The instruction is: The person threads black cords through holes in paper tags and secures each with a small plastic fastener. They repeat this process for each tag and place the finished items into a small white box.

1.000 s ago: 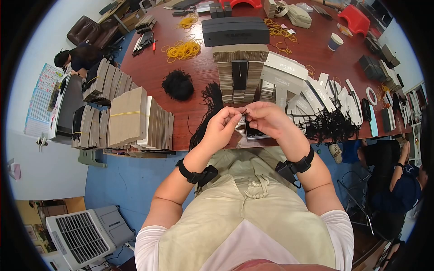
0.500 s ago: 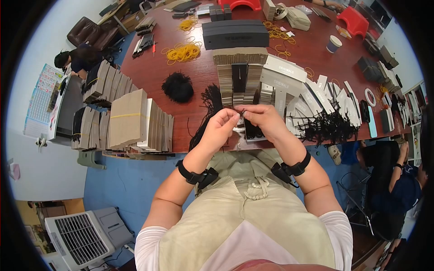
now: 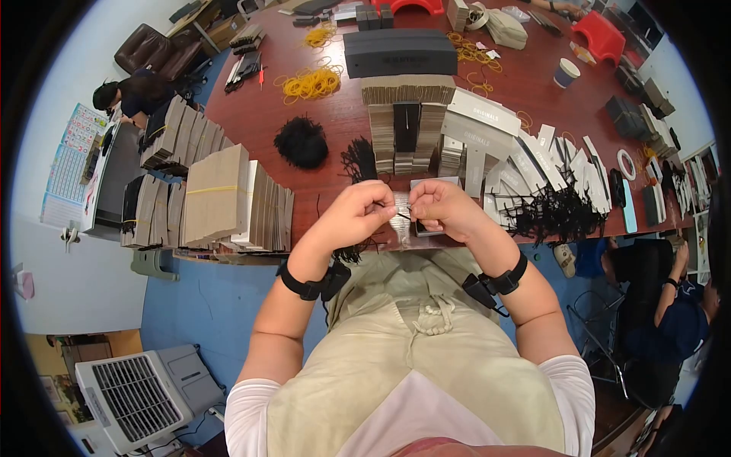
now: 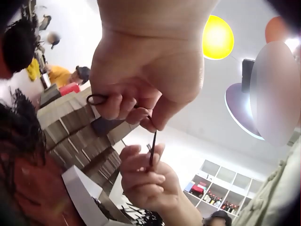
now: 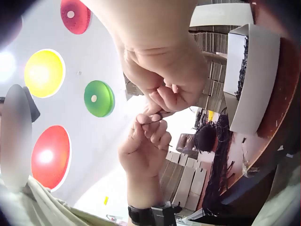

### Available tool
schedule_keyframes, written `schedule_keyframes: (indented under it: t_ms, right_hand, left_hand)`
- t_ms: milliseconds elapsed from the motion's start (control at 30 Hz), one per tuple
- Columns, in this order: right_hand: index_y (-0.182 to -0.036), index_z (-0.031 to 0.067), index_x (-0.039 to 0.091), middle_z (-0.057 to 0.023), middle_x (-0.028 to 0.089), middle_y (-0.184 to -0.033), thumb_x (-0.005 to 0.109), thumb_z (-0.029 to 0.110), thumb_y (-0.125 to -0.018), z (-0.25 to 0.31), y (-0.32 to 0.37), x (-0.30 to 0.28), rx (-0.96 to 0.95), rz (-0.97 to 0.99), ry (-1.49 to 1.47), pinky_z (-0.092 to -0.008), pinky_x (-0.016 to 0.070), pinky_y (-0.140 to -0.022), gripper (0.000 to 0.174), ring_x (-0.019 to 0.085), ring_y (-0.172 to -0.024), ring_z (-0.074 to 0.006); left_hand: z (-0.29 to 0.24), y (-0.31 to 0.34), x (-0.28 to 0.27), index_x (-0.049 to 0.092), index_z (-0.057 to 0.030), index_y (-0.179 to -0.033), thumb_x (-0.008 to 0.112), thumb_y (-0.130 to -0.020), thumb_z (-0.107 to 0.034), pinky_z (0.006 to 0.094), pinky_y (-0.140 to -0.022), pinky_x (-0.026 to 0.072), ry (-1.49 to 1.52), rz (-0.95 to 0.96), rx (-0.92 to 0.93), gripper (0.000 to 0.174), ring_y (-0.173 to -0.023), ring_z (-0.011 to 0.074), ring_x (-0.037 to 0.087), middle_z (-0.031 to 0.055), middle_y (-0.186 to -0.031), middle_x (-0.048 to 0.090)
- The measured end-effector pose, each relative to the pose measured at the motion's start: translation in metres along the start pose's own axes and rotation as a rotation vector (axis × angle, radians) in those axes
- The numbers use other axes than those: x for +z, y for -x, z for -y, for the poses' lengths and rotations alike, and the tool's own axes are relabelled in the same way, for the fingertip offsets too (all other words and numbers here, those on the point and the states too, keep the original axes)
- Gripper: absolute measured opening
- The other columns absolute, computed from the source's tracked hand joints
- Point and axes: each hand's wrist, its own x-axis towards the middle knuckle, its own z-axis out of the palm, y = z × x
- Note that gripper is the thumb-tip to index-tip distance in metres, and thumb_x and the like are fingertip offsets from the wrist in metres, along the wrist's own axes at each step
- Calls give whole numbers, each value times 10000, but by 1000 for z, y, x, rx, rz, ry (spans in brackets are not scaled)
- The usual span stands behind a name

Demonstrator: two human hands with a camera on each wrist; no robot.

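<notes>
In the head view both hands meet at the table's near edge, a thin black cord (image 3: 404, 215) running between their fingertips. My left hand (image 3: 354, 217) pinches the cord between thumb and fingers; a small loop (image 4: 96, 99) of it sticks out beyond the curled fingers in the left wrist view. My right hand (image 3: 449, 209) pinches the other part of the cord, which looks taut between the hands (image 4: 154, 139). Below the right hand is a small open box (image 5: 256, 77) with black cords inside. A bundle of black cords (image 3: 358, 158) lies beyond the left hand, partly hidden by it.
Stacked grey cards (image 3: 388, 95) stand ahead under a long dark box (image 3: 400, 53). Banded card stacks (image 3: 217, 194) sit at left, near a round black cord bundle (image 3: 301, 142). White tags with black cords (image 3: 560, 209) spread at right. Yellow rubber bands (image 3: 311, 82) and a paper cup (image 3: 566, 72) lie farther back.
My hands were close together at the fingertips; now the left has shifted left and turned, and the cord shows stretched between them. The right hand has stayed nearly in place.
</notes>
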Motion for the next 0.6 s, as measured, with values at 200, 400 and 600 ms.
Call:
schedule_keyframes:
  t_ms: [200, 400, 600]
  right_hand:
    - [-807, 6, 622, -10, 599, -670, 674, -4, -753, 0, 6, 25, -126, -150, 296, -190, 316, -433, 76, 448, -511, -30]
    - [-799, 15, 632, 5, 573, -652, 680, -39, -730, -1, 3, 24, -323, -333, 286, -185, 310, -438, 101, 440, -498, -43]
    - [-762, 9, 638, 6, 585, -662, 690, -22, -731, -2, -1, 22, -421, -343, 295, -181, 351, -469, 68, 469, -544, -34]
  left_hand:
    - [-12, -20, 11, 583, -28, -827, 650, -747, -80, 337, -719, 424, -260, -158, 247, 117, -788, 267, 517, 91, -805, 534]
    - [10, -17, 23, 620, -39, -884, 676, -770, -137, 273, -670, 434, -30, -480, 6, 160, -740, 155, 532, 38, -808, 568]
    - [11, -6, 35, 616, -20, -900, 627, -851, -123, 191, -608, 421, 301, -361, -158, 115, -681, 34, 512, -16, -799, 593]
